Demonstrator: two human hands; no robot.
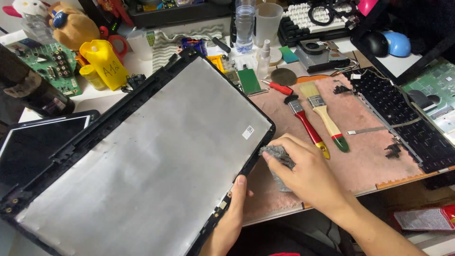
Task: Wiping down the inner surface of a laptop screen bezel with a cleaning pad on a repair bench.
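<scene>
A large laptop screen panel lies tilted across the desk, its silver-grey back up inside a black frame. My left hand grips the panel's lower right edge, thumb on top of the black frame. My right hand pinches a crumpled grey cloth and presses it against the frame's right edge, near a small white sticker.
A pink mat holds two paintbrushes, one red-handled and one cream-handled, a red screwdriver and a black laptop keyboard. Behind stand a water bottle, a yellow container, circuit boards and a second dark screen at left.
</scene>
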